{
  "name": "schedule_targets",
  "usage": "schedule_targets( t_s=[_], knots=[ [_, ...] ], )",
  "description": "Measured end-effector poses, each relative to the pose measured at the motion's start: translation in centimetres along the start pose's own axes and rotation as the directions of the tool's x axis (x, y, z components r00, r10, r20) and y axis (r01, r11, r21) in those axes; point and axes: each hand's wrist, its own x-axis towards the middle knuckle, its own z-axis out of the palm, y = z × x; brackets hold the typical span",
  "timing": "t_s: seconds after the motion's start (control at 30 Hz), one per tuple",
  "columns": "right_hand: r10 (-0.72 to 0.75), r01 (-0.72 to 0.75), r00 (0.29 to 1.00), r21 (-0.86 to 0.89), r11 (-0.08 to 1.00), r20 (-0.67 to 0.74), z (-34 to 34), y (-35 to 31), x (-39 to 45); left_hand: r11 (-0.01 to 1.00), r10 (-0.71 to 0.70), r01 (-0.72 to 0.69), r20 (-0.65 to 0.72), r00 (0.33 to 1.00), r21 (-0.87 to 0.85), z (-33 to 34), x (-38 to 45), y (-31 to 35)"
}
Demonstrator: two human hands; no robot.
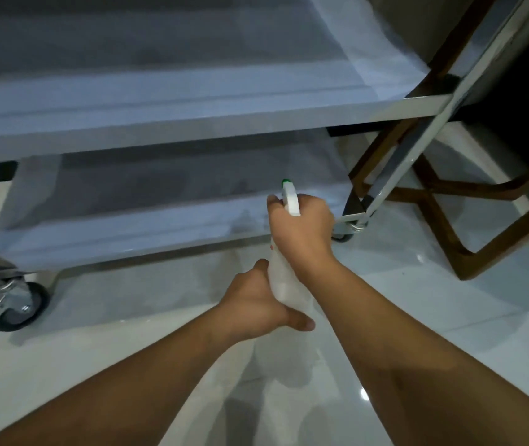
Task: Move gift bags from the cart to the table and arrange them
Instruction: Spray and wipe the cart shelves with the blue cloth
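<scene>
A steel cart (192,120) with two shelves fills the upper left; no gift bags show on either shelf. I hold a white spray bottle (284,281) with a green-tipped nozzle in front of the lower shelf (128,233). My right hand (301,230) grips the trigger head at the top. My left hand (256,300) wraps around the bottle's body below. The nozzle points toward the lower shelf's right end.
A cart caster (15,304) stands at the lower left, another (347,235) by my right hand. A dark wooden frame with crossed legs (433,201) stands right of the cart. The floor is glossy white tile (417,317).
</scene>
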Motion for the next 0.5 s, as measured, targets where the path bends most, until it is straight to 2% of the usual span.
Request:
schedule_targets(
  t_s=[0.13,0.3,0.5],
  knots=[
    [-0.036,0.037,0.998,0.035,0.999,-0.044,0.9,2.4,1.9,0.998,0.057,-0.058,-0.073,0.996,-0.017,1.0,3.1,-1.5],
    [-0.015,0.017,1.000,0.095,0.995,-0.025,1.9,2.4,3.3,0.995,0.089,-0.096,-0.170,0.981,-0.033,1.5,5.2,-2.5],
    [0.002,0.000,0.999,0.045,0.999,-0.051,1.4,1.3,3.1,0.991,0.112,-0.122,-0.162,0.980,-0.052,1.1,5.1,-1.2]
  ],
)
